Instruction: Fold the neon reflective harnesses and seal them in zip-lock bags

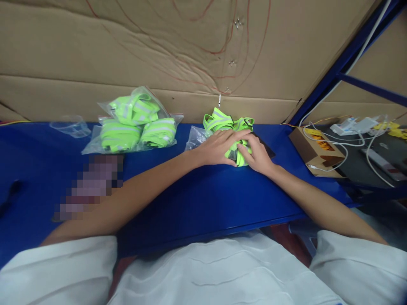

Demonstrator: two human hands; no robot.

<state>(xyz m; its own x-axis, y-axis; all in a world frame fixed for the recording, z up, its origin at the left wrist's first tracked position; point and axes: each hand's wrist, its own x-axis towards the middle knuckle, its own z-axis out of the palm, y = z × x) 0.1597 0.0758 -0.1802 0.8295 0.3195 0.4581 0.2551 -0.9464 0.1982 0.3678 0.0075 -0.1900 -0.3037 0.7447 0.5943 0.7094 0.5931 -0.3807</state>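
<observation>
Both hands meet over a folded neon-green reflective strap vest [243, 159] with grey stripes, close to the cardboard wall. My left hand [216, 148] lies across its top and left side, fingers pressed together. From the right, my right hand [259, 156] curls around it, thumb towards me; the fingertips of both hands overlap. Just behind them are more neon-green reflective straps [218, 120] with dark buckle parts; whether they belong to the same vest I cannot tell. A clear plastic bag [195, 137] sits left of the hands, partly covered. A dark flat item [265, 146] shows behind my right hand.
Several bagged neon-green reflective bundles [121, 135] are piled at the back left, near a clear plastic cup [71, 127]. A blurred-out flat object [95, 182] lies by my left forearm. To the right stand an open cardboard box [313, 152] and white cables [370, 144].
</observation>
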